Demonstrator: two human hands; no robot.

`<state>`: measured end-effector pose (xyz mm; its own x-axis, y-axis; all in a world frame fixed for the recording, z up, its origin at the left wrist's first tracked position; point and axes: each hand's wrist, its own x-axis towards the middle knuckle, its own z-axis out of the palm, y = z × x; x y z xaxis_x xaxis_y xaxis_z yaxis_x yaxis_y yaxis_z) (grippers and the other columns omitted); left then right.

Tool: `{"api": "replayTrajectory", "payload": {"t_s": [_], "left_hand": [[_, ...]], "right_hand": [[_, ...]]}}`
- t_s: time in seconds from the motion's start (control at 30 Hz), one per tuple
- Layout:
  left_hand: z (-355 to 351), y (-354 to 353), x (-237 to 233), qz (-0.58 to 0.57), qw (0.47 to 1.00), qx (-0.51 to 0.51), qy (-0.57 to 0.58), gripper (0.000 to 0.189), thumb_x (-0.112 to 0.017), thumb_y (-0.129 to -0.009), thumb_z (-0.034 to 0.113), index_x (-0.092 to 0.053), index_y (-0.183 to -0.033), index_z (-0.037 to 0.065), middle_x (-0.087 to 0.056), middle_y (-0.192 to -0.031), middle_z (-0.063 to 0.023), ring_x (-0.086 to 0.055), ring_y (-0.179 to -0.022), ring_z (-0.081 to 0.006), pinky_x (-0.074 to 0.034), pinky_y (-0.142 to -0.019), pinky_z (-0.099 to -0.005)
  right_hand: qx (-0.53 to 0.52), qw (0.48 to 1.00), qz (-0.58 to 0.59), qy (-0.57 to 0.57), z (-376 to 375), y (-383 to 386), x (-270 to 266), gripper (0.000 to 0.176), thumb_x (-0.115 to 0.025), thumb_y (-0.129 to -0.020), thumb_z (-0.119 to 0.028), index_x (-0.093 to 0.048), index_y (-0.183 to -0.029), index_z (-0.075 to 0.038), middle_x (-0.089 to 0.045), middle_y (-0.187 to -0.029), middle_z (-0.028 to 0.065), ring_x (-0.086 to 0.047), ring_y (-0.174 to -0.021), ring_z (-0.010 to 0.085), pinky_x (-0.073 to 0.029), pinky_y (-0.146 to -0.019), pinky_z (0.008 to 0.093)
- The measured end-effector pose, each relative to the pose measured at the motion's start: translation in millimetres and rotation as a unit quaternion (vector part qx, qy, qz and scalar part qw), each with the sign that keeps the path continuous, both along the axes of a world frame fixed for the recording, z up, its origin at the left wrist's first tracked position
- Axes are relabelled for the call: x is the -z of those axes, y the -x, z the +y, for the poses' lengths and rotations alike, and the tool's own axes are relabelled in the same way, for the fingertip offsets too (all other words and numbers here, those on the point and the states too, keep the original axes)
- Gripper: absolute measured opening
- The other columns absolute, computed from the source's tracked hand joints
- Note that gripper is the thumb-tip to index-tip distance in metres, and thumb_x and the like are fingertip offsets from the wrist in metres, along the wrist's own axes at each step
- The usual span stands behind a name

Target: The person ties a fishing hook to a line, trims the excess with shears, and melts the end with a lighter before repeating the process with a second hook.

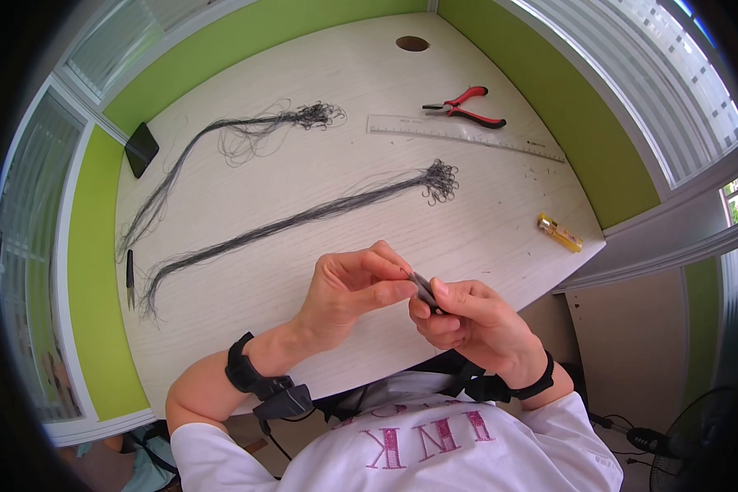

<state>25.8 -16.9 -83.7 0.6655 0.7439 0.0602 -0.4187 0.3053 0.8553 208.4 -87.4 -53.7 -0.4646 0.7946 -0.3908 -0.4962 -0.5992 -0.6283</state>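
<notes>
My right hand point(477, 318) is closed around a small dark grey metal tool point(424, 293) with a pointed tip; its exact kind is hard to tell. At that tip, the thumb and forefinger of my left hand point(359, 283) are pinched together, and whatever sits between them is too small to make out. Beyond my hands lies a long bundle of dark fishing line point(303, 217), with a cluster of fish hooks point(441, 182) at its right end. Farther back is a second, looser bundle of line point(180, 160), also ending in hooks point(320, 115).
Red-handled pliers point(470, 108) lie behind a clear ruler point(467, 134). A yellow lighter point(559, 233) rests near the table's right edge. On the left are a slim black tool point(129, 279) and a black phone-like object point(142, 150). Green partitions point(549, 107) border the white table point(500, 221).
</notes>
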Motion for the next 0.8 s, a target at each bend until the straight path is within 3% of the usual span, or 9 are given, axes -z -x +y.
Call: {"api": "replayTrajectory", "payload": {"t_s": [0.17, 0.23, 0.67, 0.8], "left_hand": [[0.3, -0.2, 1.8, -0.046, 0.998, 0.032, 0.021, 0.010, -0.067, -0.082, -0.003, -0.068, -0.089, 0.004, -0.061, -0.094, -0.0052, -0.057, -0.089, -0.0120, -0.048, -0.082, -0.0266], [-1.6, -2.5, -4.4, -0.008, 1.000, 0.011, 0.025, 0.010, -0.068, -0.080, 0.001, -0.068, -0.085, 0.010, -0.058, -0.084, -0.0037, -0.050, -0.082, -0.0129, -0.042, -0.072, -0.0276], [-2.0, -1.8, -1.1, 0.010, 1.000, -0.005, 0.000, 0.009, -0.068, -0.080, 0.001, -0.068, -0.082, 0.010, -0.060, -0.084, -0.0028, -0.048, -0.083, -0.0125, -0.041, -0.073, -0.0270], [-0.3, -0.3, 3.4, -0.018, 1.000, 0.006, -0.010, 0.011, -0.067, -0.082, -0.002, -0.069, -0.090, 0.005, -0.060, -0.090, -0.0028, -0.054, -0.086, -0.0096, -0.045, -0.081, -0.0249]], "right_hand": [[-0.014, 0.997, 0.060, 0.035, -2.4, 2.2, -3.1, 0.036, -0.048, -0.096, -0.040, -0.057, -0.090, -0.006, -0.034, -0.064, -0.0071, -0.023, -0.055, 0.0057, -0.018, -0.050, 0.0212], [-0.011, 0.997, 0.068, 0.044, -2.9, 2.7, -3.8, 0.035, -0.047, -0.097, -0.039, -0.057, -0.089, -0.006, -0.033, -0.064, -0.0072, -0.022, -0.055, 0.0055, -0.019, -0.050, 0.0210], [0.005, 0.997, 0.065, 0.043, -6.2, 5.8, -2.0, 0.034, -0.048, -0.096, -0.039, -0.057, -0.090, -0.006, -0.033, -0.065, -0.0072, -0.022, -0.056, 0.0046, -0.019, -0.050, 0.0205], [0.004, 0.996, 0.075, 0.044, -5.6, 7.6, -3.0, 0.034, -0.046, -0.097, -0.040, -0.056, -0.091, -0.007, -0.032, -0.065, -0.0079, -0.022, -0.057, 0.0047, -0.019, -0.051, 0.0205]]}}
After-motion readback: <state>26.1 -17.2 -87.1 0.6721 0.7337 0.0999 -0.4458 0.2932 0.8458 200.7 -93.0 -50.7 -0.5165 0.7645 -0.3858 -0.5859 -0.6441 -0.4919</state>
